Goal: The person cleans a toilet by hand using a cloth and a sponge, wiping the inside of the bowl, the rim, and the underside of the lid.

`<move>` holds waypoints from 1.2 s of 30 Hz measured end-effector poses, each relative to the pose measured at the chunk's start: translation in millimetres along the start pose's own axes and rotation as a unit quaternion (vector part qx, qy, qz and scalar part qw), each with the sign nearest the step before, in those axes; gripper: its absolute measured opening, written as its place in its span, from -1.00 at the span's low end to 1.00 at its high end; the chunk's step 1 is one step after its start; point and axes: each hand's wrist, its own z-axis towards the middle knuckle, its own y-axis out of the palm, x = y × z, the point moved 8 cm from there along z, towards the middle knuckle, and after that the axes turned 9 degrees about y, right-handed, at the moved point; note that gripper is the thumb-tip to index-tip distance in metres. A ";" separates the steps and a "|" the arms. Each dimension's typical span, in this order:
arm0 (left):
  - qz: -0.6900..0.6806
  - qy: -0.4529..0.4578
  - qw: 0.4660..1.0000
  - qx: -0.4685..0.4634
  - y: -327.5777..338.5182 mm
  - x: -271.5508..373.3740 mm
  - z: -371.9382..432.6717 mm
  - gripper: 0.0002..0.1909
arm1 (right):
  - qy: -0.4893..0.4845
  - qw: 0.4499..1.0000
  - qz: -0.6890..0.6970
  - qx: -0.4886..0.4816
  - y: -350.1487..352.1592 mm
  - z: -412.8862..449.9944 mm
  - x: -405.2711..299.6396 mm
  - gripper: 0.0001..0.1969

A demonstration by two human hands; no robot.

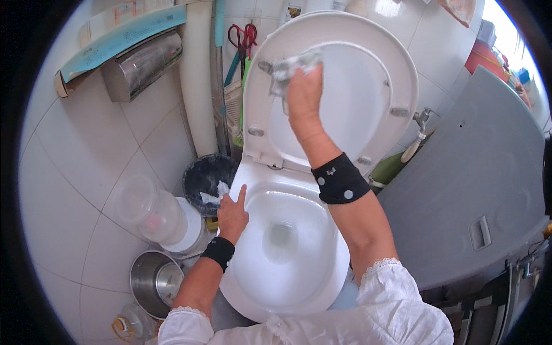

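In my right hand is a crumpled grey-and-white cloth, pressed against the underside of the raised toilet seat. Behind the seat the lid is up too. My left hand rests on the left rim of the white toilet bowl, index finger stretched forward and nothing in the grasp. Some water lies at the bottom of the bowl. Both wrists wear black bands.
Left of the toilet are a black waste bin with tissue inside, stacked plastic tubs and a steel pot. A metal tissue holder is on the wall. A grey panel and a tap flank the right side.
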 end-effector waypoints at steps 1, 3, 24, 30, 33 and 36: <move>0.000 0.000 1.000 -0.002 1.5 -2.6 -1.1 -0.21 | -0.001 1.000 0.002 -0.001 2.2 3.4 -14.4 -0.74; -0.006 -0.004 1.000 -0.004 2.7 -2.9 -1.5 -0.21 | 0.099 0.963 0.251 0.017 -8.4 14.1 -25.6 -0.79; -0.374 0.289 0.755 0.454 -255.0 25.1 46.2 -0.63 | 0.213 0.936 0.280 -0.003 -58.5 -62.6 -75.3 -0.81; -0.488 0.270 0.754 0.347 -265.6 29.1 73.9 -0.61 | 0.293 0.904 0.309 -0.026 -123.3 -75.7 -84.3 -0.78; -0.472 0.291 0.760 0.339 -264.7 23.7 78.0 -0.59 | 0.063 0.995 0.062 -0.055 -124.2 -102.8 -139.5 -0.76; -0.467 0.299 0.771 0.315 -263.3 26.1 83.1 -0.59 | -0.435 0.767 -0.471 0.038 -93.4 -112.5 -191.9 -0.73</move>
